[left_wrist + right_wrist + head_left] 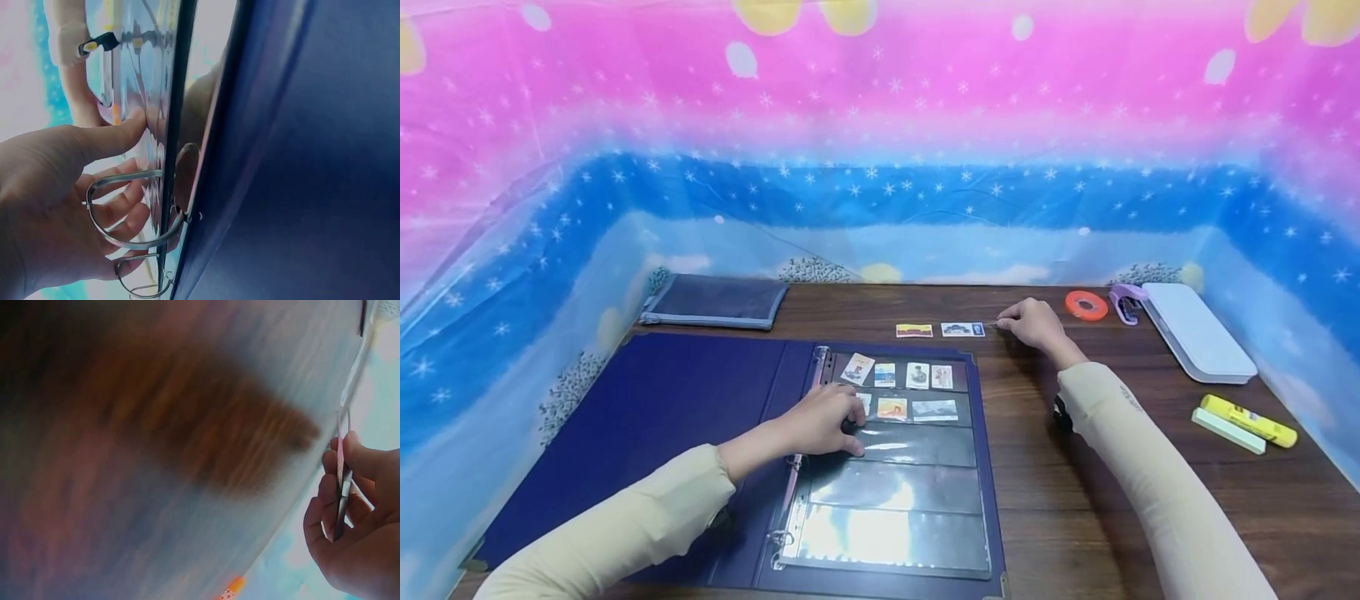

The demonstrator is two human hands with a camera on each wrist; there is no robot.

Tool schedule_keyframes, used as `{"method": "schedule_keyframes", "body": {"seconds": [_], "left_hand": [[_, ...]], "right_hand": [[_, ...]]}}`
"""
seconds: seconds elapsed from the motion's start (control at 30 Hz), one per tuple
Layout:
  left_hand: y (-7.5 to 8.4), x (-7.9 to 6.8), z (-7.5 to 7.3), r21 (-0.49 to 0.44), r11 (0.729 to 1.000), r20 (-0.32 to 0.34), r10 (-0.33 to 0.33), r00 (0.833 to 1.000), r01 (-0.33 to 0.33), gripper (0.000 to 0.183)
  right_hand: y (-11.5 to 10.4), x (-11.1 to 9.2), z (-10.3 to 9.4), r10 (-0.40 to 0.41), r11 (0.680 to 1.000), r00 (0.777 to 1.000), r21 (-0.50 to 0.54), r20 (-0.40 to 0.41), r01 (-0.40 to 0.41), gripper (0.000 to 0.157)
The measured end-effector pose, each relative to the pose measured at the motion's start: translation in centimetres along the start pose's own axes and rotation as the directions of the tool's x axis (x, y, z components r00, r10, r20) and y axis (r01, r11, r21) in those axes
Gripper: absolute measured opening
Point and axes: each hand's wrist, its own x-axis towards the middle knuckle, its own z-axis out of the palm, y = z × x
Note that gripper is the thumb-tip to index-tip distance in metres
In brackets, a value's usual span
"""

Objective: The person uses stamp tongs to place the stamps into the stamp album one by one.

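My right hand [1036,323] pinches a pair of metal tweezers [345,484], whose tips point at the right edge of a loose blue-and-white stamp [962,330] on the table. Left of that stamp lies a red-and-yellow stamp [913,331]. My left hand [823,419], fingers loosely bent, rests on the clear pocket page [917,483] of an open navy ring binder [685,400], beside its metal rings [134,175]. Several stamps [917,375] sit in the page's top two rows; one second-row stamp is partly hidden by my left fingers. Lower rows show glare.
A grey mesh zip pouch [718,302] lies behind the binder. At the right are an orange tape roll [1086,306], a purple stapler [1126,303], a white case [1198,333], a yellow glue stick [1247,420] and a pale green bar [1227,430]. A patterned curtain [880,196] surrounds the table.
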Motion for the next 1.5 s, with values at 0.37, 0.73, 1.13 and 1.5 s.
{"method": "schedule_keyframes", "body": {"seconds": [0.37,0.73,1.13,1.5], "left_hand": [[0.2,1.2,-0.4,-0.066,0.995,0.133,-0.06,0.989,0.069,0.027],[-1.2,2.1,-1.2,-0.126,0.991,0.2,-0.008,0.98,0.034,0.023],[-3.0,3.1,-2.3,-0.26,0.965,0.386,0.089,0.918,0.016,0.023],[-3.2,3.1,-2.2,-0.338,0.941,0.355,0.1,0.929,0.028,0.023]], "right_hand": [[-0.4,0.5,0.4,-0.017,0.996,0.998,-0.085,-0.053,0.013,0.024],[-0.4,-0.6,-1.1,0.015,0.999,0.983,0.045,-0.18,-0.007,0.025],[-6.5,-5.0,0.2,-0.178,0.969,0.977,0.15,-0.116,0.195,0.017],[-11.3,-9.0,4.1,-0.218,0.96,0.969,0.205,0.112,0.192,0.014]]}}
